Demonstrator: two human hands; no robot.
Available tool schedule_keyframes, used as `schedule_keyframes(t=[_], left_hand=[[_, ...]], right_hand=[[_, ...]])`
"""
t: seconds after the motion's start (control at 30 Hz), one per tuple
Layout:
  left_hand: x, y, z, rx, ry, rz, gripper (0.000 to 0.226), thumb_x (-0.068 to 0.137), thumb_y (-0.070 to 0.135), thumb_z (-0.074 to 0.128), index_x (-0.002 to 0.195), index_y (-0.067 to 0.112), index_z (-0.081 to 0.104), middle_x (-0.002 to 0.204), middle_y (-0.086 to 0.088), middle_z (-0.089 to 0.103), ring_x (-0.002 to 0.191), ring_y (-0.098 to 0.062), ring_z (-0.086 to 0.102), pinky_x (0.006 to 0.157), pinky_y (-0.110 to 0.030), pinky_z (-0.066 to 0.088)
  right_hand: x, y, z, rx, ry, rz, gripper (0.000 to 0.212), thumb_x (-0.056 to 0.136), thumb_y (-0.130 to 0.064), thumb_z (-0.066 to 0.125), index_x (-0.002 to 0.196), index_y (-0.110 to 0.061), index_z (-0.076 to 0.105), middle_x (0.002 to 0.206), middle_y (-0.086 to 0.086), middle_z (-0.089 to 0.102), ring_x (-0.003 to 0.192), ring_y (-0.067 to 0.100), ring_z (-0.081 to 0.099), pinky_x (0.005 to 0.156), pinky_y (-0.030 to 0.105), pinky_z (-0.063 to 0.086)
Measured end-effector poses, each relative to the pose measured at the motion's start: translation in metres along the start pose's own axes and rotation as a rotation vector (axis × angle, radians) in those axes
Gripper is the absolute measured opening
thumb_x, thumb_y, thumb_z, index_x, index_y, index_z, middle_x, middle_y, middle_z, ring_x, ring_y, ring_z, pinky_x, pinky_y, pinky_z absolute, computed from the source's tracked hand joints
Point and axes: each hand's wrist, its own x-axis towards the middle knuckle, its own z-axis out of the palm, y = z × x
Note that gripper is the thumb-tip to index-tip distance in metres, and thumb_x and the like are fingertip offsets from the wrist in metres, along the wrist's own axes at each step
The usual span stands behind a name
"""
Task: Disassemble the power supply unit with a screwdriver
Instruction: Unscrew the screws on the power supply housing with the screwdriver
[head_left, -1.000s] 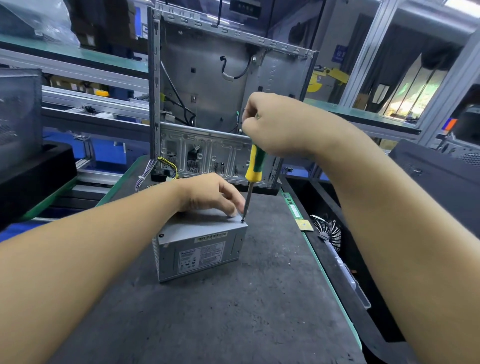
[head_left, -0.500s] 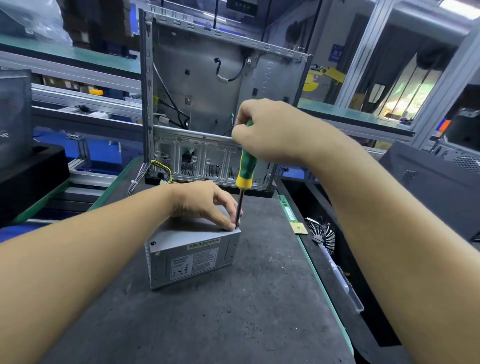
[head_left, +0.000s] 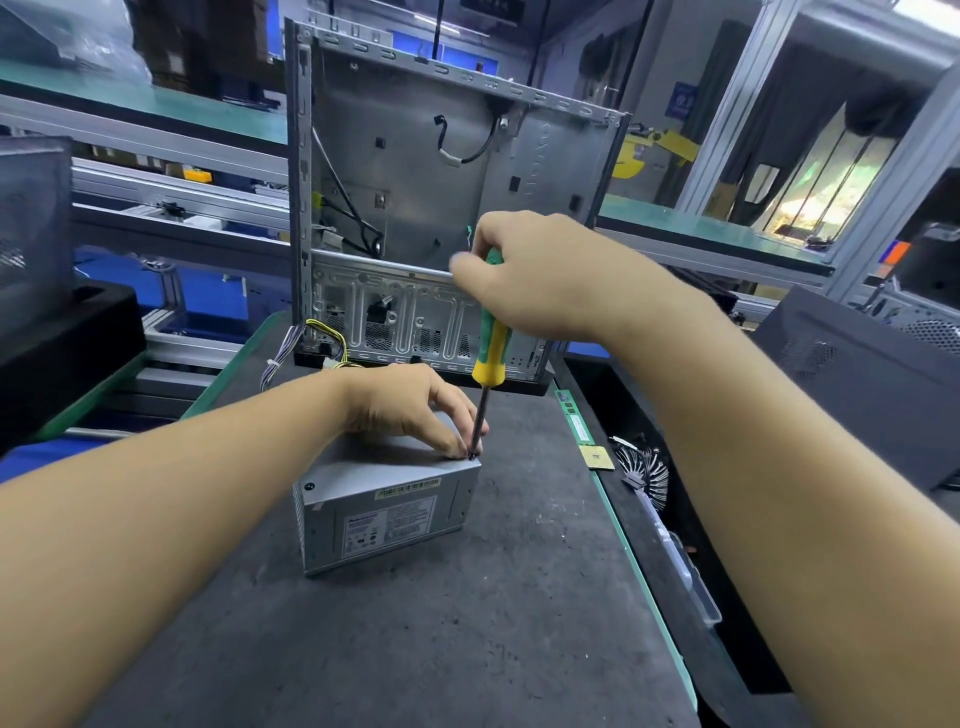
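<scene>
right hand (head_left: 550, 280) grips screwdriver (head_left: 491, 345), left hand (head_left: 405, 405) pinches its tip on power supply unit (head_left: 384, 514).

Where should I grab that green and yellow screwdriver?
Probably best to grip the screwdriver by its thick green-and-yellow handle, coming from above like the right hand. It stands nearly upright, tip on the top corner of the power supply unit; the shaft is thin.

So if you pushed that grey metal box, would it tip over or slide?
Probably slide, not tip: the metal box is squat and sits flat on the mat. Its sheet-metal walls look stiff, so it's likely heavy.
</scene>
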Motion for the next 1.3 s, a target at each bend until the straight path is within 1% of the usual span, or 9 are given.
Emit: schedule_keyframes(t=[0.1,0.23,0.47,0.6,0.7,0.9,1.03,1.13,1.3], left_hand=[[0.0,0.0,0.0,0.013,-0.011,-0.015,0.014,0.078,0.012,0.082,0.086,0.024,0.082,0.115,0.017,0.072,0.114,0.001,0.062,0.109,-0.026,0.037],[0.001,-0.002,0.0,0.003,-0.005,-0.007,0.01,0.075,0.013,0.081,0.081,0.021,0.08,0.113,0.014,0.073,0.112,0.005,0.062,0.108,-0.025,0.036],[0.002,-0.003,0.0,0.015,-0.022,0.008,0.015,0.077,0.013,0.081,0.089,0.022,0.081,0.114,0.014,0.073,0.111,0.009,0.061,0.103,-0.019,0.035],[0.001,0.0,0.0,0.051,-0.009,0.008,0.016,0.079,0.011,0.08,0.091,0.021,0.082,0.115,0.018,0.071,0.111,0.002,0.063,0.11,-0.029,0.038],[0.0,0.0,0.001,0.045,0.016,0.011,0.014,0.079,0.01,0.081,0.087,0.022,0.082,0.115,0.016,0.071,0.11,-0.001,0.063,0.111,-0.029,0.039],[0.002,0.0,0.001,0.064,0.014,-0.003,0.011,0.079,0.008,0.082,0.087,0.015,0.081,0.114,0.015,0.072,0.111,0.001,0.063,0.111,-0.029,0.038],[0.0,0.002,0.002,0.076,0.005,0.024,0.011,0.071,0.029,0.082,0.081,0.025,0.08,0.11,0.018,0.072,0.115,-0.001,0.061,0.116,-0.04,0.034],[-0.001,0.002,0.001,0.107,-0.017,0.018,0.011,0.07,0.039,0.083,0.077,0.032,0.077,0.109,0.019,0.072,0.117,-0.001,0.059,0.117,-0.044,0.031],[-0.001,0.002,0.001,0.028,-0.021,0.014,0.015,0.072,0.025,0.082,0.087,0.027,0.08,0.114,0.018,0.071,0.114,0.005,0.06,0.111,-0.031,0.035]], right_hand=[[0.001,-0.001,0.001,-0.04,0.049,-0.027,0.028,0.102,-0.044,0.04,0.088,-0.023,0.054,0.081,-0.002,0.051,0.084,0.026,0.052,0.068,0.033,0.035],[-0.001,0.001,-0.008,0.073,-0.055,-0.037,0.01,0.096,-0.026,0.046,0.101,-0.022,0.054,0.084,-0.012,0.05,0.068,0.005,0.048,0.055,0.024,0.031],[0.0,0.001,-0.005,0.034,0.01,0.033,0.032,0.1,-0.046,0.041,0.107,-0.016,0.05,0.09,0.001,0.058,0.077,0.018,0.055,0.057,0.032,0.035],[-0.001,0.0,-0.009,0.033,-0.018,0.012,0.019,0.098,-0.032,0.044,0.107,-0.017,0.053,0.105,0.004,0.061,0.086,0.022,0.057,0.064,0.034,0.039],[-0.006,-0.003,-0.017,0.054,-0.09,0.017,0.021,0.094,-0.03,0.046,0.105,-0.015,0.056,0.101,0.003,0.062,0.078,0.011,0.054,0.06,0.029,0.039],[-0.006,-0.004,-0.006,-0.057,-0.014,0.076,0.035,0.103,-0.048,0.032,0.099,-0.015,0.043,0.082,0.002,0.051,0.072,0.023,0.05,0.059,0.036,0.033],[-0.005,-0.002,-0.009,-0.019,-0.074,0.029,0.019,0.1,-0.027,0.041,0.109,-0.013,0.049,0.098,0.007,0.061,0.083,0.026,0.056,0.065,0.035,0.042],[-0.006,-0.003,-0.013,0.0,-0.12,0.009,0.019,0.096,-0.029,0.043,0.108,-0.016,0.05,0.099,0.003,0.06,0.076,0.014,0.053,0.057,0.03,0.036],[-0.004,-0.001,-0.007,-0.072,-0.035,0.044,0.031,0.101,-0.044,0.038,0.105,-0.016,0.051,0.099,0.006,0.058,0.081,0.025,0.057,0.057,0.033,0.033]])
